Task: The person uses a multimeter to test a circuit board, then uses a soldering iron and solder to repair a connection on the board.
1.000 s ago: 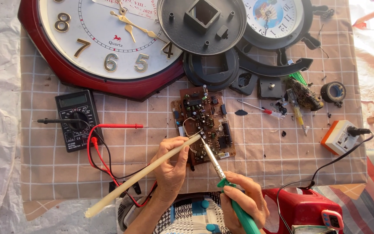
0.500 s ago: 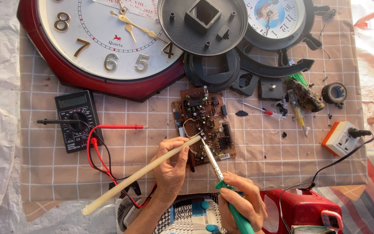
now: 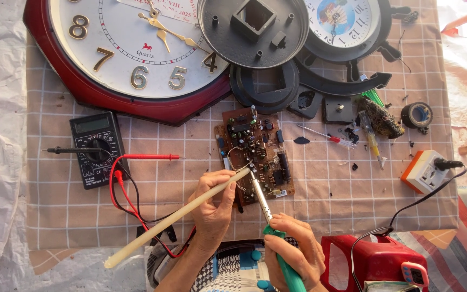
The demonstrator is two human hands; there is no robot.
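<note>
Seen from above, the left hand (image 3: pixel 214 208) pinches a long cream rod (image 3: pixel 177 217) and the right hand (image 3: pixel 293 254) is closed around the green handle of a soldering iron (image 3: pixel 268 216); both tips meet at the lower left edge of a brown circuit board (image 3: pixel 255 154), as they did a second ago, the iron only edged slightly along that edge. Left of the board lie a black multimeter (image 3: pixel 95 148) and its red leads (image 3: pixel 136 178), looping near the left wrist. Above the board sit a red-rimmed wall clock (image 3: pixel 136 54) and grey clock parts (image 3: pixel 255 32); right of it, small screwdrivers (image 3: pixel 325 136), a tape roll (image 3: pixel 416 114) and a plugged-in orange-and-white socket (image 3: pixel 425 172).
</note>
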